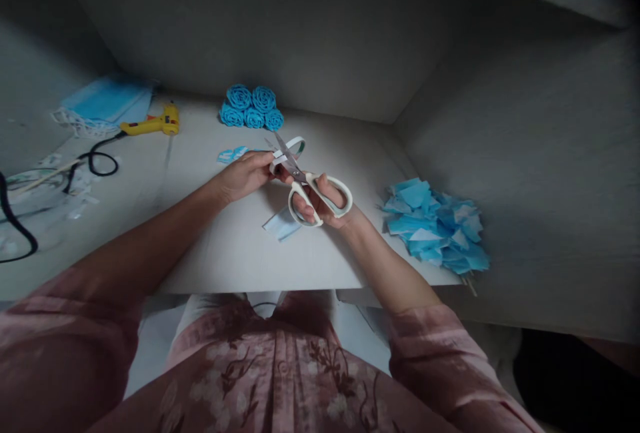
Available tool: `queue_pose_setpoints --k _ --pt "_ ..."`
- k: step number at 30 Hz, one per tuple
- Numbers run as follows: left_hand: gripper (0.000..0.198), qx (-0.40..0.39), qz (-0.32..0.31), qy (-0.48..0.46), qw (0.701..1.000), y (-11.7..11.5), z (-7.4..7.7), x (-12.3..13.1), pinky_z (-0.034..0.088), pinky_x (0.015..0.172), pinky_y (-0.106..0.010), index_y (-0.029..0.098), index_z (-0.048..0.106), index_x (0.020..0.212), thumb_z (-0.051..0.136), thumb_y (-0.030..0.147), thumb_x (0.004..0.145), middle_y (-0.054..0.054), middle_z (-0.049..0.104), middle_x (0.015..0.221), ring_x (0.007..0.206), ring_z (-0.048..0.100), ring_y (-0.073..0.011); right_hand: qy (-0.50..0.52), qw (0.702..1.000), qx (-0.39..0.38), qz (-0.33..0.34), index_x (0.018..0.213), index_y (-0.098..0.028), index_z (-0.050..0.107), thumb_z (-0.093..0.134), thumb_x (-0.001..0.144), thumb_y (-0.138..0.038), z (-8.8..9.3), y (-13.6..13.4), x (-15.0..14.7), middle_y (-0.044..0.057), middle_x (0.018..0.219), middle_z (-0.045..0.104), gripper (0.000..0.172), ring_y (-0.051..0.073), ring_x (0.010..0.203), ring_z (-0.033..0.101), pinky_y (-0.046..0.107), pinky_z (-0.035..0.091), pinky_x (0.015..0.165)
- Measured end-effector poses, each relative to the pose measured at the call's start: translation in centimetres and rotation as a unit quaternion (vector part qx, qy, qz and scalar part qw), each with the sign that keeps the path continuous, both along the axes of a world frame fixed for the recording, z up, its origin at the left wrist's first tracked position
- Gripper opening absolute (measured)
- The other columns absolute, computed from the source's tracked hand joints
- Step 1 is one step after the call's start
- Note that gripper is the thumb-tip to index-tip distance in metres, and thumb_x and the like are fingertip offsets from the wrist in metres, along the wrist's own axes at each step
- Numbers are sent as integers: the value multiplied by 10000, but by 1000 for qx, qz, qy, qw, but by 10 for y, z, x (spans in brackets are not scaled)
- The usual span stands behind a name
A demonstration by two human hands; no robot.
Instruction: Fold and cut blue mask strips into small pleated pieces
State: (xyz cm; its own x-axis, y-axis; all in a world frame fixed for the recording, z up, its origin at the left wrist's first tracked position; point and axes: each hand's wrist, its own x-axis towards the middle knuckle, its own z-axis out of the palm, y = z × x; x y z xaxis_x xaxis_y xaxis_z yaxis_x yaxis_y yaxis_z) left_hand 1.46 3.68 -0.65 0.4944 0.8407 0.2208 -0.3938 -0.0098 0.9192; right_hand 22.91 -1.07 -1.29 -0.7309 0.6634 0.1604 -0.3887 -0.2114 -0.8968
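Note:
My right hand point(327, 199) has its fingers through the white handles of a pair of scissors point(297, 174). The scissors' blades are parted and point away from me, toward the far left. In my left hand point(246, 176), thumb and fingers pinch a white strip point(299, 143) that curls in a loop beside the blades. One blade crosses the strip; whether it is cutting cannot be made out. Below the hands lies a pale blue piece of mask material point(283, 223). Small blue cut pieces point(233, 154) rest just beyond my left hand.
Several blue rolled rosettes point(251, 107) are stacked at the back of the table point(320, 266). At left are a yellow glue gun point(155, 123) with black cord, a pile of blue masks point(107, 103) and white scraps. A heap of blue pieces point(435, 226) sits right, near the wall.

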Motion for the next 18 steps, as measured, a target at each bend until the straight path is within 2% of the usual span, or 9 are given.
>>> queue_pose_setpoints --k 5,7,10,12,15,18 --pt "460 15 -64 1 998 -1 11 -4 566 837 -335 155 825 801 832 614 777 -94 720 790 817 688 -222 10 999 -42 -17 1110 -184 629 684 920 -832 0 4 3 -78 652 558 678 63 468 407 202 343 386" --pt "451 22 -70 1 997 -2 15 -6 559 849 -349 145 826 826 814 593 777 -112 717 820 834 676 -234 25 997 -59 -31 1098 -184 619 663 953 -809 2 6 4 -79 653 548 644 61 468 387 200 330 384" --pt "335 30 -30 16 999 -4 17 -6 552 859 -359 154 818 815 818 489 792 -115 726 844 837 666 -233 19 996 -75 -39 1065 -192 615 687 938 -807 3 7 6 -83 638 535 632 61 466 368 198 316 378" --pt "277 31 6 28 999 -5 16 -5 543 848 -341 160 794 760 840 429 810 -99 716 804 828 667 -219 10 997 -73 -33 1054 -197 618 751 877 -818 2 6 5 -87 637 535 659 57 460 356 197 303 368" --pt "316 29 38 41 998 -7 15 -4 517 781 -296 157 750 680 857 410 837 -71 676 712 763 649 -183 3 998 -65 -25 1042 -204 623 828 795 -819 -2 6 2 -93 644 536 694 47 456 339 195 294 359" --pt "357 30 49 55 997 -8 17 -3 480 706 -271 160 704 615 842 385 855 -54 632 643 682 593 -151 -11 998 -64 -22 1030 -210 624 835 786 -818 -2 7 3 -101 639 526 688 41 448 328 193 292 357"
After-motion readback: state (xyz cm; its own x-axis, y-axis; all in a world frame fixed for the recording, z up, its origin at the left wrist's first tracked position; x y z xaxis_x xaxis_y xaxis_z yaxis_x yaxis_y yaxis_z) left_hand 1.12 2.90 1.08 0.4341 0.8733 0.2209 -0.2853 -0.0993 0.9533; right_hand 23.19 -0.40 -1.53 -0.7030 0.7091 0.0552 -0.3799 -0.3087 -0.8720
